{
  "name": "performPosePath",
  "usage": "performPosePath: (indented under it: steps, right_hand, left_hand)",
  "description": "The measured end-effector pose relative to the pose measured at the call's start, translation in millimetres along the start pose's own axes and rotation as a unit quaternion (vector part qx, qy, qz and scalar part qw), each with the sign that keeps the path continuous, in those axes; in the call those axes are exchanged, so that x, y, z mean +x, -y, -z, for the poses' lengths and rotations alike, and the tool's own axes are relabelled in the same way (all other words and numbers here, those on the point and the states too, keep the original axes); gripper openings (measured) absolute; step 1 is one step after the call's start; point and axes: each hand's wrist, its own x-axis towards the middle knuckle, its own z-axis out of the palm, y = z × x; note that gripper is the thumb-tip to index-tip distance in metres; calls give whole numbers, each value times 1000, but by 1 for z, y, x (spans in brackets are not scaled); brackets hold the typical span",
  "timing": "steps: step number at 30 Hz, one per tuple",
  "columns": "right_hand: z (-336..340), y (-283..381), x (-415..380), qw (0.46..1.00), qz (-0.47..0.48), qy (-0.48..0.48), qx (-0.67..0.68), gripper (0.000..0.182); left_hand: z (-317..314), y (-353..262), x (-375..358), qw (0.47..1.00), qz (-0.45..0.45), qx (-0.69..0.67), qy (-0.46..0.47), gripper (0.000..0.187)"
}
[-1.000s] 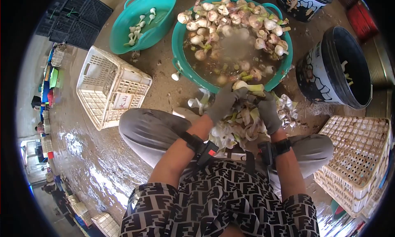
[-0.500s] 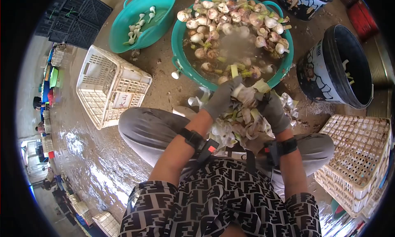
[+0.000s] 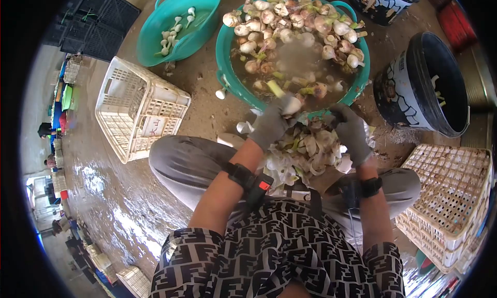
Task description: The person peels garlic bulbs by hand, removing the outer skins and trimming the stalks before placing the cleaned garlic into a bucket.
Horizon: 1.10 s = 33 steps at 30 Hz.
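At the near rim of the round teal plastic tub (image 3: 222, 65), seen from the head camera, a pale garlic bulb with a thick green-white stalk (image 3: 293, 106) sits in the fingers of the grey-gloved left hand (image 3: 273, 126), which are closed around it. Its long axis slants: the stalk points away from the person and leftward over the murky water, while the rounded end faces back toward the grey-gloved right hand (image 3: 353, 132). That right hand is apart from the bulb, to its right and slightly nearer the body, its fingers bent; whether they pinch anything I cannot tell. The left hand is clearly the nearer one, being in contact.

Between and below the two hands rises a heap of papery, whitish garlic peelings (image 3: 310, 153), filling the near side of the gap, with the tub's rim just beyond it. Farther into the tub lie many unpeeled, brownish-white garlic bulbs (image 3: 297, 21). To the left stand an oval teal plastic basin (image 3: 155, 31) holding small white bulbs and a white slatted plastic crate (image 3: 168, 111); to the right, a tilted-looking black-and-white plastic bucket (image 3: 409, 104) and a dirt-stained white perforated crate (image 3: 450, 186).
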Motion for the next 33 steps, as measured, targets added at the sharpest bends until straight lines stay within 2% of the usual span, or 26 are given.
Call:
performPosePath:
  steps: [1,2,3,5,6,8,10,11,13,14,17,19,20,23,25,27,28,29,31,32,33]
  right_hand:
    - [-10,1,3,996,3,-2,84,34]
    - [-17,8,5,986,5,-3,168,34]
    - [-23,15,4,978,-34,18,203,32]
    - [-26,38,4,954,-112,61,272,29]
    - [-32,29,7,978,-99,28,183,27]
    - [-44,8,12,996,-73,-43,-2,24]
    - [-24,15,5,964,-131,16,232,22]
    - [-17,21,2,924,-157,46,344,22]
    - [-18,17,1,901,-176,47,394,22]
    - [-18,15,0,888,-186,46,419,21]
    - [-16,13,-4,896,-164,56,408,18]
    - [-18,14,-5,846,-190,56,495,16]
    - [-19,15,-6,817,-203,56,536,15]
    - [-19,10,-7,799,-185,87,565,11]
    - [-20,-1,-6,921,-21,90,379,11]
    - [-21,-9,-6,968,10,96,230,13]
    - [-19,-2,-6,977,-41,101,185,15]
    - [-18,2,-7,980,-93,107,138,16]
    - [-28,-5,-7,991,24,35,127,18]
    - [-32,-7,-6,989,83,-2,121,19]
    - [-33,-11,-7,990,64,-2,128,19]
  left_hand:
    - [-10,8,1,988,-35,145,-37,38]
    - [-23,8,-5,953,-70,286,-73,40]
    - [-32,4,-12,856,-85,504,-76,50]
    - [-36,20,-14,714,-278,637,-88,53]
    - [-37,27,-14,621,-366,687,-91,55]
    - [-48,23,-23,681,-331,651,-53,65]
    - [-50,18,-29,727,-292,621,-32,71]
    - [-47,19,-28,720,-312,620,-20,72]
    - [-41,21,-25,705,-353,615,4,74]
    - [-39,23,-23,725,-343,597,7,73]
    - [-40,24,-22,767,-315,559,12,73]
    - [-42,21,-26,775,-304,554,5,73]
    - [-43,18,-27,798,-276,536,8,71]
    - [-43,13,-28,864,-205,459,24,61]
    - [-41,12,-28,907,-178,379,44,50]
    - [-34,15,-22,989,-49,133,38,40]
    - [-32,15,-19,999,18,4,34,36]
    - [-30,15,-17,999,42,14,31,37]
    - [-28,10,-15,995,84,37,25,39]
    - [-31,10,-15,996,72,57,9,39]
    - [-36,12,-14,995,60,76,-8,38]
